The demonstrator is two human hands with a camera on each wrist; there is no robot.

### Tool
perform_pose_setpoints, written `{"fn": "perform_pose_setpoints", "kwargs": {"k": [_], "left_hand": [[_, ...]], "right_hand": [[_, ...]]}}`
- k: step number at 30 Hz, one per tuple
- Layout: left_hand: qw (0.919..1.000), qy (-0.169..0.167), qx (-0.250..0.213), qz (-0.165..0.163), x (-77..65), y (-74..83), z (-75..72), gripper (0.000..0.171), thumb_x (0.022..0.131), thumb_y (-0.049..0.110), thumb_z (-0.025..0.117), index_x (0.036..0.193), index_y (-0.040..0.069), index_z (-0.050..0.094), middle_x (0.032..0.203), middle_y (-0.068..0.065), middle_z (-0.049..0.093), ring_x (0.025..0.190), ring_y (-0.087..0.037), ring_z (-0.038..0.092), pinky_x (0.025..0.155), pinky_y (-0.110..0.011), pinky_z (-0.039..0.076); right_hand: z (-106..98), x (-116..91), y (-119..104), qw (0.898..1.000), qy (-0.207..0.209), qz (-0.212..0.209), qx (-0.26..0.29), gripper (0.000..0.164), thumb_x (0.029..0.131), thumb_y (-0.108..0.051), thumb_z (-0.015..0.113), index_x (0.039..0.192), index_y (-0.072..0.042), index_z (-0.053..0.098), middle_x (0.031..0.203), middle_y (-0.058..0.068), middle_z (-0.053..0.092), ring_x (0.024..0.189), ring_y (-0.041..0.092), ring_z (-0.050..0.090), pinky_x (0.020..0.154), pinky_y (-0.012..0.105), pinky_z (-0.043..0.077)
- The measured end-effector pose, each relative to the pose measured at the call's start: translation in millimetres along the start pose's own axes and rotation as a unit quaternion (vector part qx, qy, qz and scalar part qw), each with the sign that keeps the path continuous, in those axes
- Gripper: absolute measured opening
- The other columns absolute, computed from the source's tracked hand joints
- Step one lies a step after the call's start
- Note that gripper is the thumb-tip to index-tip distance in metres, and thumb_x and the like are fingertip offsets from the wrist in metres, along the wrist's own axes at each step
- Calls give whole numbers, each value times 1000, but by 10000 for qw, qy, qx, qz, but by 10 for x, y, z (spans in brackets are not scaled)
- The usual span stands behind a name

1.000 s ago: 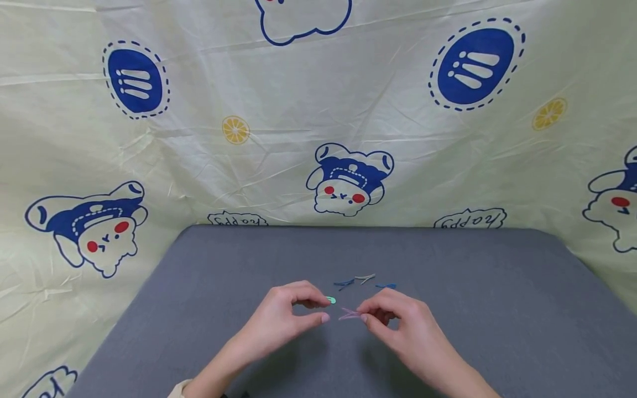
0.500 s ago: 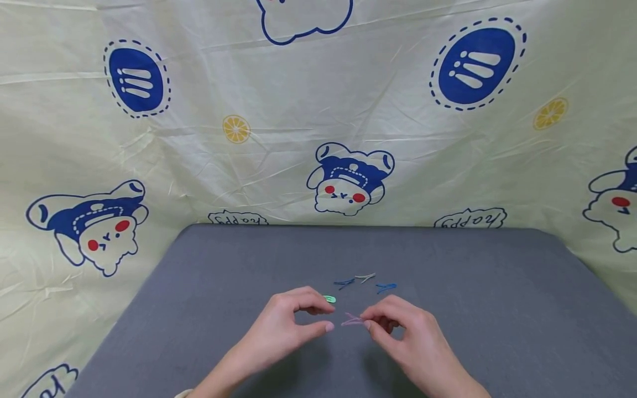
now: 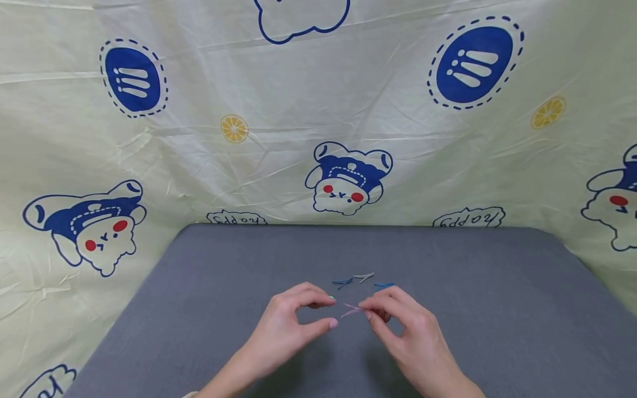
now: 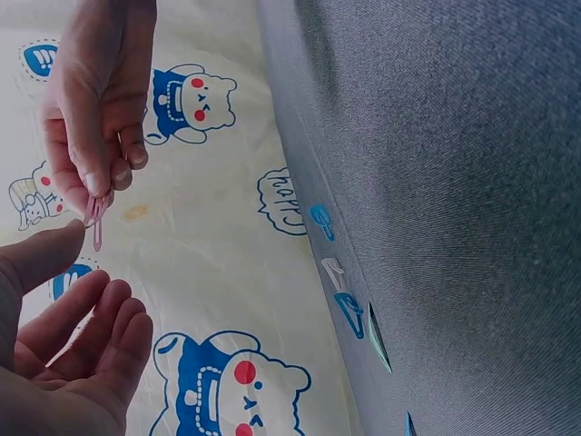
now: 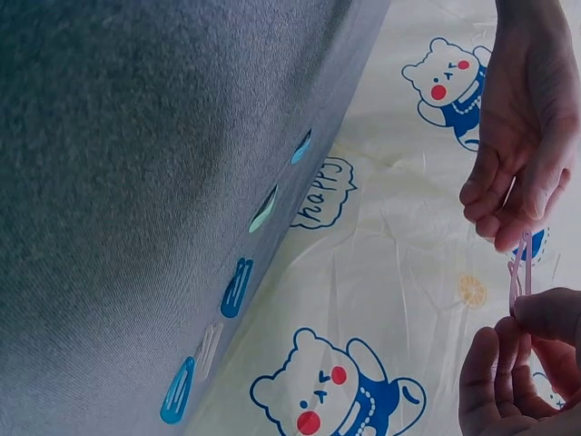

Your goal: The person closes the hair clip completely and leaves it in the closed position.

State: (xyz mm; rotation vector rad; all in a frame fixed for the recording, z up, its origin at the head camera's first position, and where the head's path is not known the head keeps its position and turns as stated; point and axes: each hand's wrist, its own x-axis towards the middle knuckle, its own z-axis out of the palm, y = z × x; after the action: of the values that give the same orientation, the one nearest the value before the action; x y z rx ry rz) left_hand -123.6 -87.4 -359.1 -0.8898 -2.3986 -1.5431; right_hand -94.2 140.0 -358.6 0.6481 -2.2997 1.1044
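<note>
In the head view, your right hand pinches a pink hair clip between thumb and fingers, above the table. You grip one end only, which probably leaves both spread legs free and in plain sight. Those legs point at your left hand, whose thumb and fingers are parted and hold nothing; the clip ends just beside them, with a small gap. Beyond your hands, a dark blue clip, a white clip and a bright blue clip lie on the table. The green clip shows only as a sliver behind your left fingertips. Their loose spacing perhaps lets you take each one singly.

In the left wrist view, your left thumb appears right by the pink clip, and from this angle you cannot tell whether they touch. The curved fingers below are well parted from the thumb.

In the right wrist view, the pinch is clear: your thumb presses the clip's near end, and its other end reaches to your left fingertips. A fifth clip, also blue, lies past the green one, before the printed cloth.
</note>
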Motion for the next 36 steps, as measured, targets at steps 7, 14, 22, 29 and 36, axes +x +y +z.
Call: {"fn": "perform_pose_setpoints", "kwargs": {"k": [7,14,22,29,36], "left_hand": [[9998,-74,104,175,-10,2,9,27,82,19,82,108,21,74,105,15,65,98,-12,64,86,-31,51],[9974,-36,208,682,-17,-24,34,26,85,17,79,110,16,74,106,11,65,98,-8,63,83,-28,52],[9955,173,287,888,-23,-22,36,19,86,13,78,104,15,75,103,9,66,94,-8,63,80,-27,53],[9878,578,463,1368,-24,-28,85,15,83,7,79,97,13,76,99,7,69,93,-9,65,80,-27,53],[9888,717,359,1257,-38,-26,111,11,83,6,79,90,14,77,94,11,69,95,-8,65,83,-25,52]], "right_hand": [[25,-10,-47,9998,-79,178,-35,38,83,2,76,100,-31,70,96,-20,58,76,1,54,62,21,49],[52,-30,-93,9996,-168,207,-25,40,80,4,78,99,-31,70,95,-21,57,75,-1,53,62,22,50],[99,-70,-105,9996,30,-251,119,42,80,4,78,102,-30,69,97,-18,57,75,0,53,63,16,46],[111,-84,-133,9999,12,-52,118,40,81,2,78,102,-31,69,96,-19,58,75,0,54,62,18,48],[126,-81,-109,9997,112,85,205,35,82,0,78,101,-29,71,95,-19,59,73,1,55,62,20,49]]}}
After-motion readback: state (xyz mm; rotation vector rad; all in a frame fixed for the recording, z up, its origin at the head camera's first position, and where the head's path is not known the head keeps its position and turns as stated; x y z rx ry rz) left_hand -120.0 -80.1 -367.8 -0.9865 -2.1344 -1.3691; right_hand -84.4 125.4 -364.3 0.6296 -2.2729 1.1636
